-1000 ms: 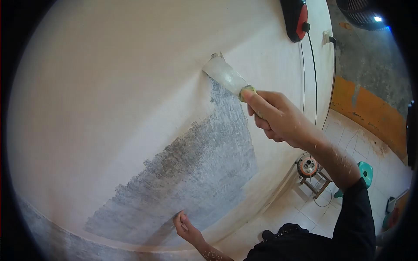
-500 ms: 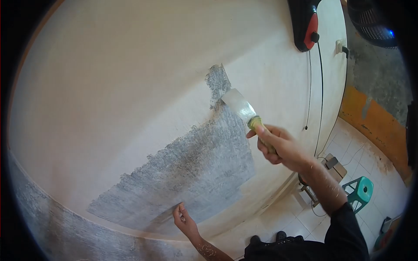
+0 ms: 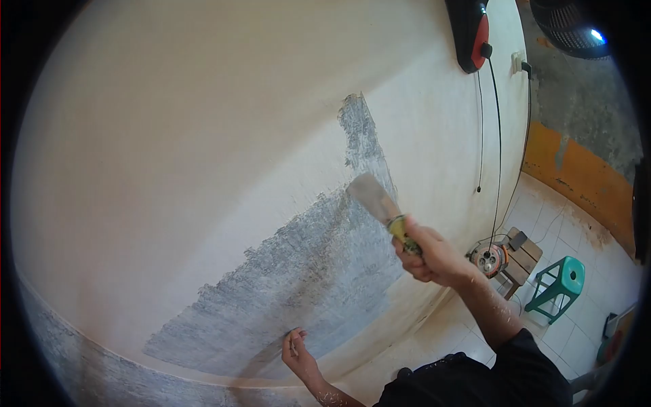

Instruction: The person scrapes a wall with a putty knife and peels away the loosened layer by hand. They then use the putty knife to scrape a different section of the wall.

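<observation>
My right hand (image 3: 430,256) is wrapped round the yellow-green handle of a scraper (image 3: 375,199). The wide metal blade points up and left, over the top part of a grey scraped patch (image 3: 319,258) on the cream wall (image 3: 169,136). A narrow grey strip rises above the blade. My left hand (image 3: 298,356) is near the lower edge of the patch, its fingers curled together; what they hold, if anything, is too small to make out. Pale flecks cover both forearms.
A black and red wall device (image 3: 471,37) with hanging cords is at the upper right. A fan (image 3: 569,30) stands beyond it. Lower right are a cable reel (image 3: 488,259), a small wooden stool (image 3: 522,258) and a green plastic stool (image 3: 561,285) on the tiled floor.
The scraper and my right hand have moved down the wall, away from the strip's top. The view has shifted slightly, and the cable reel now shows more fully.
</observation>
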Motion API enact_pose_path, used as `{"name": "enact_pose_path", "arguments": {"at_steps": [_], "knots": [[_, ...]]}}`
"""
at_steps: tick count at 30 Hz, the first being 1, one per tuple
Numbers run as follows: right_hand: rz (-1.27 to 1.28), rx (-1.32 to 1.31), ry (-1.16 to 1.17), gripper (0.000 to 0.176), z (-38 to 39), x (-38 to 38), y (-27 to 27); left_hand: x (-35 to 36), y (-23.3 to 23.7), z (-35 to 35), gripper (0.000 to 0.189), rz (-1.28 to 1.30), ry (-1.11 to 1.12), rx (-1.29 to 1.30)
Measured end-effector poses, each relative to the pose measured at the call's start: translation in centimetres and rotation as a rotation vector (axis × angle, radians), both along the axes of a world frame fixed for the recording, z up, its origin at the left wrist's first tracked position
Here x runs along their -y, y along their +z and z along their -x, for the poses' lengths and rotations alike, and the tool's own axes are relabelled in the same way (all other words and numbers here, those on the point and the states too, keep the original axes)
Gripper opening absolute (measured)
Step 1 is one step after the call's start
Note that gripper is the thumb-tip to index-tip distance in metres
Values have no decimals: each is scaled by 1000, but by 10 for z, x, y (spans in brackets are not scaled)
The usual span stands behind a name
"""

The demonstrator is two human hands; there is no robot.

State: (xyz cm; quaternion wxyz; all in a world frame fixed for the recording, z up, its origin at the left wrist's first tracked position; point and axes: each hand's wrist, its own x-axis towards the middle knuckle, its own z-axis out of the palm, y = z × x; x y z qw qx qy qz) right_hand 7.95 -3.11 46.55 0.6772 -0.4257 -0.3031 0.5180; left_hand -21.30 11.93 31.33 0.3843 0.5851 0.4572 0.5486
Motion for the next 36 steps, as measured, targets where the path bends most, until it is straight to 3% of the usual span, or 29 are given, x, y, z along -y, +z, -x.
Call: {"name": "enact_pose_path", "arguments": {"at_steps": [5, 11, 36], "knots": [[-29, 98, -91, 53, 6, -5, 39, 1, -6, 4, 29, -3, -34, -11], [0, 21, -29, 50, 9, -2, 19, -2, -11, 12, 26, 0, -50, -20], [37, 250, -155, 49, 2, 3, 35, 1, -12, -6, 30, -77, 35, 21]]}}
